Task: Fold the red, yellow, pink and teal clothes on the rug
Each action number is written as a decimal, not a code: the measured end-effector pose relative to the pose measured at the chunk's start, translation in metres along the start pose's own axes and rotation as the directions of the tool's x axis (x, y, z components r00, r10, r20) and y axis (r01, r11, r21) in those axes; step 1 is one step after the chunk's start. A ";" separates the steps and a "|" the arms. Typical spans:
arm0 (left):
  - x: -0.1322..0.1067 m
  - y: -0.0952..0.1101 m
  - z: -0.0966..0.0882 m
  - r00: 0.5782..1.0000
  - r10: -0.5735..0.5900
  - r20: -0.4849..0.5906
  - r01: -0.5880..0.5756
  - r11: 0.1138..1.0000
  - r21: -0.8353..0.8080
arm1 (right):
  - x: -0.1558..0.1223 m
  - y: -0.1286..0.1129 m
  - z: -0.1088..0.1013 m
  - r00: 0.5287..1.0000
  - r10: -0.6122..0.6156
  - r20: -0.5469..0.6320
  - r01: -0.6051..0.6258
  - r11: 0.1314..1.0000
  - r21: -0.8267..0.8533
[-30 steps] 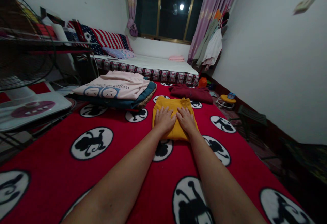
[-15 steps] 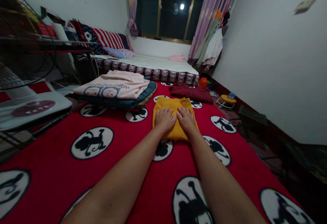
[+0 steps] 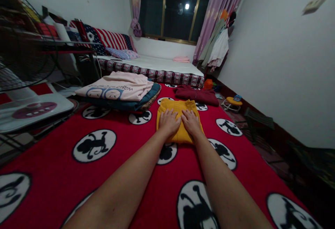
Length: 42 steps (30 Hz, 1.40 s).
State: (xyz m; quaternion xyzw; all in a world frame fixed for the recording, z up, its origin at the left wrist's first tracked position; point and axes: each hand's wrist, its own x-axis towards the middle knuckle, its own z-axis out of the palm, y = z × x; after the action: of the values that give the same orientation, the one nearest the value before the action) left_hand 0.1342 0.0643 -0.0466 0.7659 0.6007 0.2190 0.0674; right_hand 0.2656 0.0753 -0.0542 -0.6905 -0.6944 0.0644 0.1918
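Observation:
A folded yellow garment point(image 3: 180, 107) lies flat on a red blanket point(image 3: 125, 145) patterned with dark monkey figures in white ovals. My left hand point(image 3: 169, 121) rests palm down on its left half, fingers spread. On the right half lies my right hand point(image 3: 191, 121), also flat with fingers apart. Both hands touch the cloth without gripping it. Just beyond, to the right, is a folded maroon garment point(image 3: 199, 95). Left of the yellow cloth sits a stack of folded clothes with a pale pink printed shirt point(image 3: 123, 84) on top and a teal garment point(image 3: 141, 101) beneath.
A fan point(image 3: 31, 107) stands at the left, beside a cluttered table point(image 3: 70, 49). A bed point(image 3: 157, 63) with pillows is beneath the window. Along the right wall are a yellow-topped stool point(image 3: 232, 101), a dark folding stool point(image 3: 259, 120) and hanging clothes point(image 3: 218, 49).

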 end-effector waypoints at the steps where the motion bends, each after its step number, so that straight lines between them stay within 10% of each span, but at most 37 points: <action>1: 0.000 0.000 0.001 1.000 0.001 -0.004 -0.001 1.000 0.000 | 0.000 0.000 0.000 1.000 0.000 -0.002 0.000 1.000 -0.005; 42: 0.001 -0.001 0.001 1.000 0.005 -0.003 -0.005 1.000 -0.015 | 0.001 0.000 0.000 1.000 -0.011 -0.001 0.011 1.000 0.023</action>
State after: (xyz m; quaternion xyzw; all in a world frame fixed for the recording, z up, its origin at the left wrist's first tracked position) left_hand 0.1344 0.0655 -0.0479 0.7667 0.5971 0.2248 0.0715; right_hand 0.2660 0.0763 -0.0542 -0.6844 -0.6975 0.0709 0.2002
